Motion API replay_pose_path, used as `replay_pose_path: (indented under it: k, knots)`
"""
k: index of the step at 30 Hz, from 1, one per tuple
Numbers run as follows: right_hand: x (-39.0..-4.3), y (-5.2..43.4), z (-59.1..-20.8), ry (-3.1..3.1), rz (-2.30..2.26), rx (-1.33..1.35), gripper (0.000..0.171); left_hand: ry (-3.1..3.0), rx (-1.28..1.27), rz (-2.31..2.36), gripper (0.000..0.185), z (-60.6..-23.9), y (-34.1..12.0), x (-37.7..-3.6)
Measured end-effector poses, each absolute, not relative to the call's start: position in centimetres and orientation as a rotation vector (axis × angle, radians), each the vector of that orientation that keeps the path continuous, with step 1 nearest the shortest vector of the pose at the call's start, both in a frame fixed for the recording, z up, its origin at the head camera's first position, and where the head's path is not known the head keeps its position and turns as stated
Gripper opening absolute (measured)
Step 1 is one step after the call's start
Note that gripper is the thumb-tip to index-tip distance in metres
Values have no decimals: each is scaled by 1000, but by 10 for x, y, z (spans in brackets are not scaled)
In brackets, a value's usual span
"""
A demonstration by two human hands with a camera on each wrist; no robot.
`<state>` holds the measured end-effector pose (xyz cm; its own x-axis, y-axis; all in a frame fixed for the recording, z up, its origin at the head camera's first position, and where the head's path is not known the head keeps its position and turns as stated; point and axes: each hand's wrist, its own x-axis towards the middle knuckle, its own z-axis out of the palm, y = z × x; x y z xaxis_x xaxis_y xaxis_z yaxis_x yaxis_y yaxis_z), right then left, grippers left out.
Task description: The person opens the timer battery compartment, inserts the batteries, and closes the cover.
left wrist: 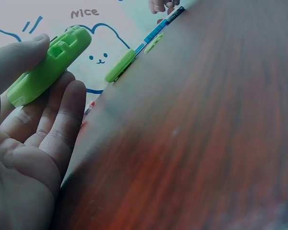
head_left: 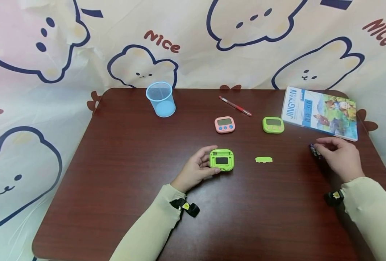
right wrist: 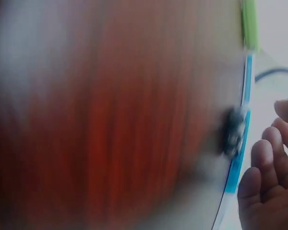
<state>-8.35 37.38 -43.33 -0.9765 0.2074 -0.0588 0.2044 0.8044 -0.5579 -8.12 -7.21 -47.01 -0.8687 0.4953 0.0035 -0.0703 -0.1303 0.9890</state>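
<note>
Above the middle of the tabletop [head_left: 108, 174], the green device [head_left: 221, 160] is pinched at its left side between thumb and curled fingers of the left hand [head_left: 197, 168]; its recessed face is turned up. Main risk, as judged: since only one side is gripped, the device could be twisted or dropped if its free edge is pushed. The small dark item [head_left: 316, 151] could be knocked away if caught off-centre. The flat green piece [head_left: 263, 159] looks light and could be swept aside if brushed. Positions: device is held within the left hand and kept well apart from the right hand [head_left: 341, 156], green piece placed between. Dark item is located right at the right fingertips, near the book [head_left: 330, 112]. Right fingers are part-curled; whether the item is gripped can't be told, as the right wrist view is badly blurred.
</note>
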Motion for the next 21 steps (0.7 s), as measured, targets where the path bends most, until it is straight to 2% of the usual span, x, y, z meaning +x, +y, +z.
replay_pose_path:
  k: [5,16,21]
  knots:
    - [-91,398,-437,-3081,913,-369,61,1754,484,2065,74,-471,-72,-81]
    - [-93,419,-440,-3155,741,-489,60,1745,484,2073,76,-473,-71,-82]
    - [-94,418,-438,-3183,678,-464,53,1750,486,2073,75,-473,-71,-82]
